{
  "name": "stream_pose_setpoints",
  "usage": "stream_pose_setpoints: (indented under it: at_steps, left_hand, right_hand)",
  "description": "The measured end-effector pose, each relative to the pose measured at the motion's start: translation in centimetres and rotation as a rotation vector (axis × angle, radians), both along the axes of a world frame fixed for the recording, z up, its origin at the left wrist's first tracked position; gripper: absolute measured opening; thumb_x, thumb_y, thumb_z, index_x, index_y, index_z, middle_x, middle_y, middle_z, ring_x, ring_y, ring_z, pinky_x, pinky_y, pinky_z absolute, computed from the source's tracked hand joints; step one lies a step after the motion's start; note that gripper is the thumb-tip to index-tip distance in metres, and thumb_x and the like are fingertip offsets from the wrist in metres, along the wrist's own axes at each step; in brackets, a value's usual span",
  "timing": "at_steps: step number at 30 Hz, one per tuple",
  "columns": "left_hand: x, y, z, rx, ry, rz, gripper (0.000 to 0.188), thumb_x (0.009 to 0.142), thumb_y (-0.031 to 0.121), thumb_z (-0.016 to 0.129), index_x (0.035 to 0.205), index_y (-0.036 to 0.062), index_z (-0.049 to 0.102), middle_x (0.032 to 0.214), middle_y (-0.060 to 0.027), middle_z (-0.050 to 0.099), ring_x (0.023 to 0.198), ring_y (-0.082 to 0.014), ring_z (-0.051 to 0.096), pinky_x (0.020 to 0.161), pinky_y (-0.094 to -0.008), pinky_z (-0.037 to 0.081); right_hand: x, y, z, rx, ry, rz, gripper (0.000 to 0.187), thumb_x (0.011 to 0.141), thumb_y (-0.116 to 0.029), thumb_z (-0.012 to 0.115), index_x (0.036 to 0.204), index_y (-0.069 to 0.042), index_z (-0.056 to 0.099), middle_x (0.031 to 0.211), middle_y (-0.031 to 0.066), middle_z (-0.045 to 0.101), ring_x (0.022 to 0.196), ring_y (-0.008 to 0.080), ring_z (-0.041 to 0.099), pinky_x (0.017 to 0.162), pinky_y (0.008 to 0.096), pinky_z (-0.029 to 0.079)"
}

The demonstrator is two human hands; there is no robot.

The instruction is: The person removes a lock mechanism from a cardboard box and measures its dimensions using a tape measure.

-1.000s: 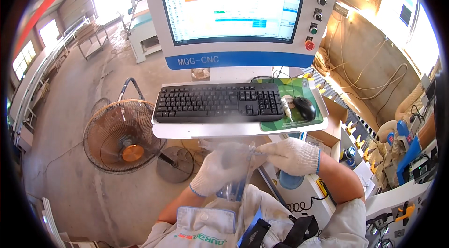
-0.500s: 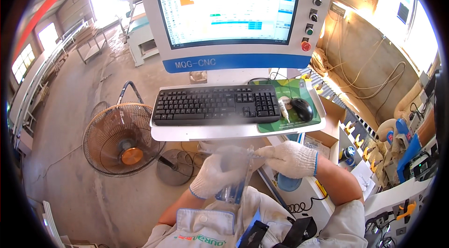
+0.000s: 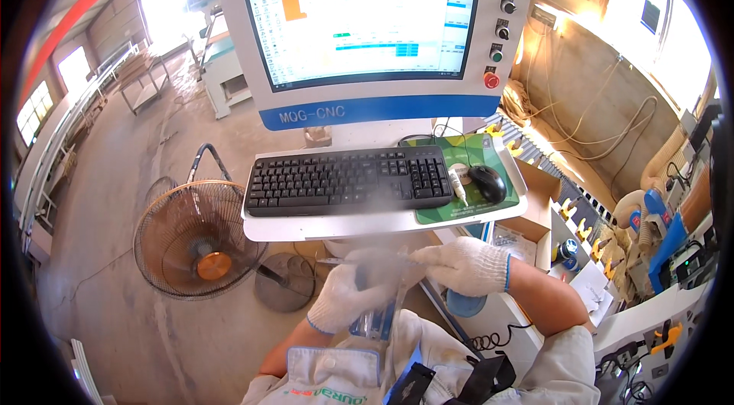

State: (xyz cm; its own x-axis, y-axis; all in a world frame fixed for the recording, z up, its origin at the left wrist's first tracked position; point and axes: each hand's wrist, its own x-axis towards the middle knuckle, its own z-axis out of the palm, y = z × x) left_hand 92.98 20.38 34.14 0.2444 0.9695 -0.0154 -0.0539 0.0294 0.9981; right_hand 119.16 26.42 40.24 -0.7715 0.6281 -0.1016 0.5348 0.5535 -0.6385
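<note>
Both hands wear white knit gloves and meet in front of my chest, just below the keyboard tray. My left hand [image 3: 348,299] is closed, its fingers curled around something that a hazy smear hides. A thin pale tip [image 3: 330,260] sticks out past its fingers. My right hand [image 3: 470,265] is closed too, fingertips pinched together close to the left one; what they grip is too blurred to name. Below the hands, against my shirt, shows a clear, bluish piece [image 3: 373,324], perhaps plastic.
Ahead stands a machine control screen [image 3: 359,23] with knobs and a red button [image 3: 492,80]. Its tray carries a black keyboard [image 3: 348,182], a mouse [image 3: 487,184] and a small white tube [image 3: 457,186]. A floor fan [image 3: 214,265] stands left; a cardboard box [image 3: 539,199] sits right.
The view has shifted slightly, so screen and tray sit lower. My hands stay together; the pale tip now shows beside my left hand, and less of the clear piece shows between them.
</note>
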Motion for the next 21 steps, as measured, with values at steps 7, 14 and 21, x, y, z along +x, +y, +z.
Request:
stream_pose_setpoints:
  at_steps: [7, 14, 21]
  left_hand:
    - [-0.1, -0.5, -0.4, -0.079, 0.028, 0.014, 0.056, 0.08, 0.01, 0.076, 0.132, -0.0053, 0.061, 0.104, -0.0077, 0.073, 0.089, -0.0114, 0.068, 0.081, -0.0276, 0.058]
    - [1.4, -2.0, -2.5, -0.097, -0.045, -0.008, 0.06, 0.086, 0.016, 0.079, 0.137, -0.0062, 0.059, 0.12, -0.0105, 0.07, 0.109, -0.0147, 0.067, 0.095, -0.0317, 0.056]
    - [3.6, -5.8, -2.2, -0.524, -0.605, -0.172, 0.067, 0.087, 0.011, 0.074, 0.15, -0.0024, 0.053, 0.13, -0.0152, 0.067, 0.113, -0.0224, 0.07, 0.098, -0.0351, 0.057]
  right_hand:
    - [0.0, -0.1, -1.1, 0.02, 0.018, 0.0, 0.046, 0.101, -0.019, 0.051, 0.141, -0.001, 0.066, 0.099, 0.0226, 0.077, 0.089, 0.0314, 0.078, 0.089, 0.0404, 0.061]
    - [1.2, -0.8, -0.6, -0.119, 0.051, 0.003, 0.044, 0.101, -0.016, 0.051, 0.138, 0.002, 0.066, 0.087, 0.0174, 0.074, 0.078, 0.0268, 0.074, 0.078, 0.0382, 0.061]
    - [4.9, -2.9, -2.6, -0.382, 0.323, -0.072, 0.043, 0.104, -0.014, 0.056, 0.14, 0.008, 0.063, 0.087, 0.0134, 0.075, 0.079, 0.0199, 0.075, 0.074, 0.0346, 0.06]
